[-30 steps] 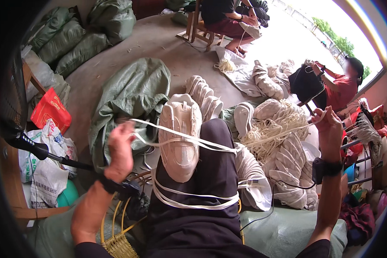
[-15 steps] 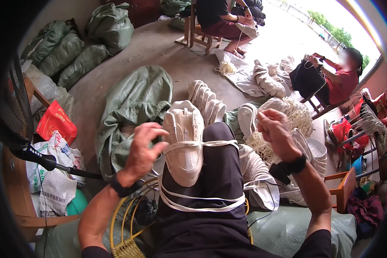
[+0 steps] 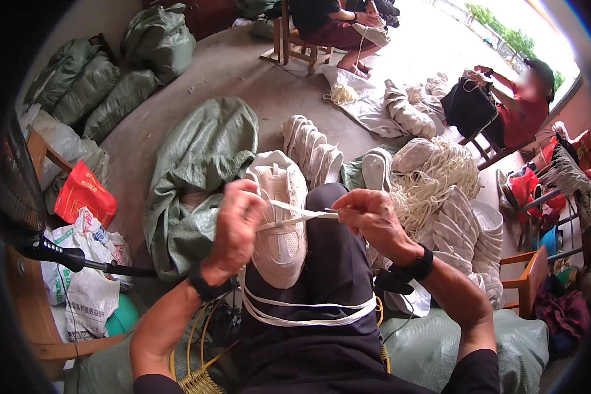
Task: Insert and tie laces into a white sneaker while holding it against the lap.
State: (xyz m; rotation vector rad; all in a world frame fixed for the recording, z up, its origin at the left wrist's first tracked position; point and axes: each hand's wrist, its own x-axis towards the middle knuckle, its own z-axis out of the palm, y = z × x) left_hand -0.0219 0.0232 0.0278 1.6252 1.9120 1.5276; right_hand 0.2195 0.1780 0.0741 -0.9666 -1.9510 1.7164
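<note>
A cream-white sneaker (image 3: 281, 253) rests on my knee, its toe pointing toward me and its tongue away. Across its lower eyelets runs a white shoelace (image 3: 302, 214). My right hand (image 3: 374, 220) pinches that lace near its tip, to the right of the shoe. Beside the shoe's left edge, my left hand (image 3: 236, 223) has curled fingers smeared by motion; whether they grip the lace is unclear. More loose white laces (image 3: 308, 316) lie across my dark trousers, nearer to me.
Stacked white shoes (image 3: 312, 154) and a heap of laces (image 3: 433, 174) lie ahead. A green sack (image 3: 203, 171) is at left, beside a black fan (image 3: 23, 190). Two people sit further off, one with a shoe in hand. A wooden stool (image 3: 525, 282) stands at right.
My right hand has come inward and down and taken hold of the shoelace, drawing it out to the right. My left hand has moved right, up against the shoe. The view has shifted slightly.
</note>
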